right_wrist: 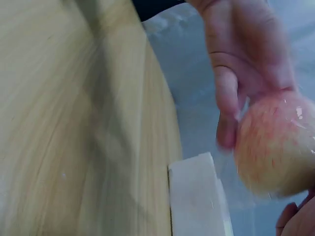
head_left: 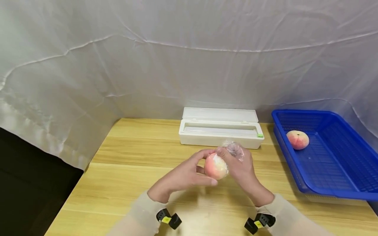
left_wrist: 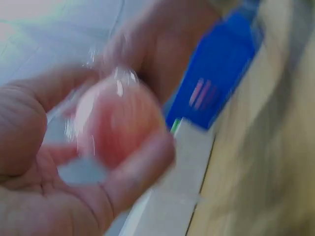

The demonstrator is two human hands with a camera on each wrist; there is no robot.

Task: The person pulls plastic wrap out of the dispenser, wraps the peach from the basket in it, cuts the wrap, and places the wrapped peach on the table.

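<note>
Lower center of the frame: the left hand [head_left: 186, 174] holds the pink-and-cream peach [head_left: 216, 167] between thumb and fingers. The peach is located below the open white box [head_left: 203, 140]. Immediately right, the right hand [head_left: 242, 170] pinches bunched clear film [head_left: 235, 150]. Right side of the frame: the blue basket [head_left: 327, 164] contains a second peach [head_left: 297, 140].

Left wrist view blurs the peach [left_wrist: 121, 120]; right wrist view crops it.
</note>
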